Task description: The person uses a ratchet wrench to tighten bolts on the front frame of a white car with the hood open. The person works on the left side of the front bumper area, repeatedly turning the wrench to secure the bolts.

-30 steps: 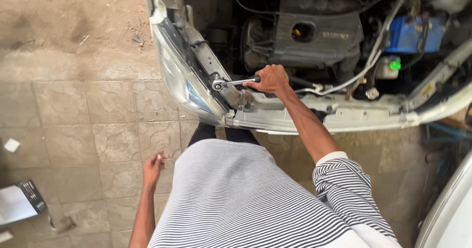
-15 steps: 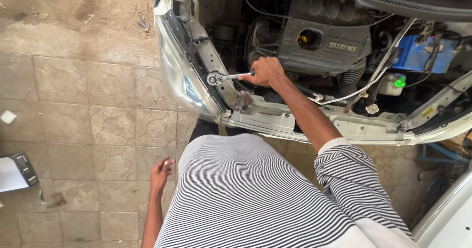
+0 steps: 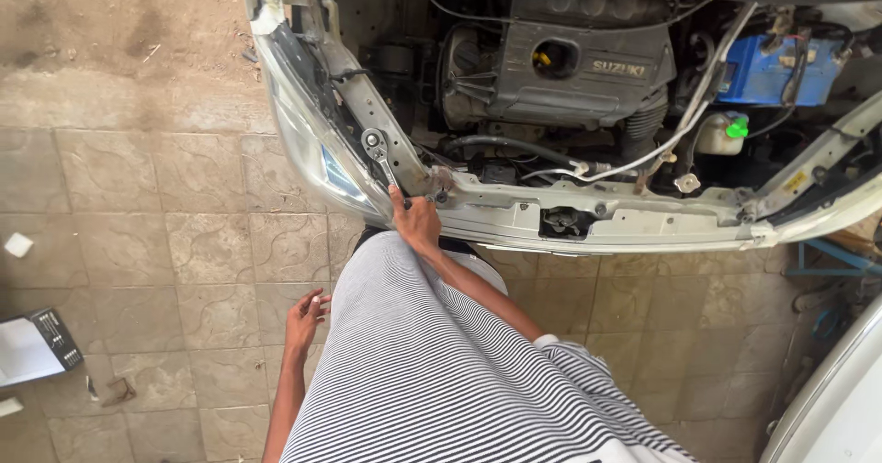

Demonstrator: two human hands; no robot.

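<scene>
Chrome ratchet wrench (image 3: 378, 153) is seating its head on a fastener at the car's front support panel (image 3: 514, 208), handle slanting down toward me. I am gripping that handle with my right hand (image 3: 417, 221), fingers clamped around its lower end — just below the headlight (image 3: 323, 158). My left hand (image 3: 305, 321) is hanging beside my striped shirt (image 3: 432, 371), fingers loosely curled, holding nothing. Behind the panel the engine (image 3: 579, 63) is lying exposed — a blue battery (image 3: 767, 73) sitting at its far side.
</scene>
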